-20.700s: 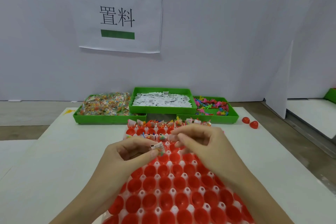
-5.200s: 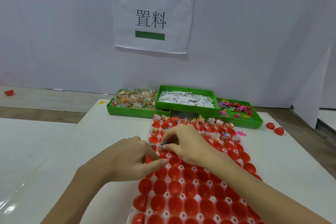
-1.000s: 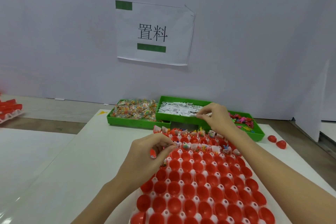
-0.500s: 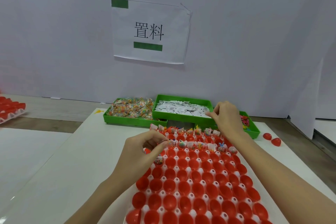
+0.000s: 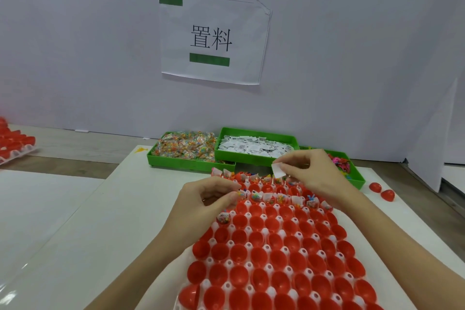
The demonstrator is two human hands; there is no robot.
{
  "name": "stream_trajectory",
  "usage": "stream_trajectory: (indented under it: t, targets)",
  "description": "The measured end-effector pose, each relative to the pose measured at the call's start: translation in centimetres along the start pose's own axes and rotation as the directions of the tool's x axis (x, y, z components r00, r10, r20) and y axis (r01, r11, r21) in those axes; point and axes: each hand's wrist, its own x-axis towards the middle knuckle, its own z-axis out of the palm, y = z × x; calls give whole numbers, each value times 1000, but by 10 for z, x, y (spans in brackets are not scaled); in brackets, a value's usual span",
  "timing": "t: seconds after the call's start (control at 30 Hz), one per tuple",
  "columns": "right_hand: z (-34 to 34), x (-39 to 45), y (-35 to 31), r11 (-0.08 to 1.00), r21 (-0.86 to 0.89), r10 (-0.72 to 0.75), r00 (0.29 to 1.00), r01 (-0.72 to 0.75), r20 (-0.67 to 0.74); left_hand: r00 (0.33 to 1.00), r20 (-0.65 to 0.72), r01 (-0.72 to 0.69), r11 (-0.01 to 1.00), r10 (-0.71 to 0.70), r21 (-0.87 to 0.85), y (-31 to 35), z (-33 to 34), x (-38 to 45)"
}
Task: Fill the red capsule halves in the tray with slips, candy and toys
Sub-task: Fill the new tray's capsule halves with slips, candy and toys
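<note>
A white tray (image 5: 247, 265) of red capsule halves (image 5: 261, 255) is seen on the white worktop (image 5: 100, 234), running from the centre toward 6 o'clock. The two rows at its 12 o'clock end are filled with slips, candy and toys; one further half at the tray's 9 o'clock edge, in the third row, holds candy (image 5: 223, 218). The remaining halves are seen bare.

The right hand (image 5: 310, 173) is held above the filled rows at 1 o'clock. Its grip is closed as a pinch of thumb and fingertips on a white slip (image 5: 278, 170), which hangs toward 9 o'clock from the fingers.

The left hand (image 5: 201, 199) is held at the tray's 9 o'clock side, fingers curled, thumb and forefinger brought together by the second row. Something small seems to be pinched there, but what it is cannot be told.

At 12 o'clock beyond the tray three green bins are set side by side: a candy bin (image 5: 176, 160) at 11 o'clock, a slip bin (image 5: 256, 158) in the middle and raised on the others, and a toy bin (image 5: 354, 178) at 1 o'clock, partly hidden by the right hand.

Two loose red halves (image 5: 381, 191) lie on the worktop at 3 o'clock. A paper sign (image 5: 214, 38) is fixed to the wall at 12 o'clock. Another tray of red halves (image 5: 12, 141) is seen at 9 o'clock, at the frame edge.
</note>
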Motion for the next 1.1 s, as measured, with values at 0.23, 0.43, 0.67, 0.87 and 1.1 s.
stream_trajectory:
  t: [0.23, 0.43, 0.67, 0.87, 1.1]
  targets:
    - [35, -87, -36, 967, -100, -238, 971, 234, -22, 989, 141, -25, 995, 39, -101, 9, 11, -9]
    - [44, -105, -32, 972, 49, -225, 973, 228, -59, 982, 155, -97, 992, 108, -81, 13, 15, -16]
    - [42, -108, -21, 935, 342, -96, 995, 96, -18, 995, 55, -79, 994, 83, -70, 17, 26, -17]
    - [44, -110, -19, 947, 291, -121, 990, 136, -68, 996, 86, 8, 994, 2, -113, 22, 30, -21]
    - [44, -110, -18, 953, 264, -144, 989, 148, -33, 985, 160, 80, 992, -64, -98, 22, 19, -17]
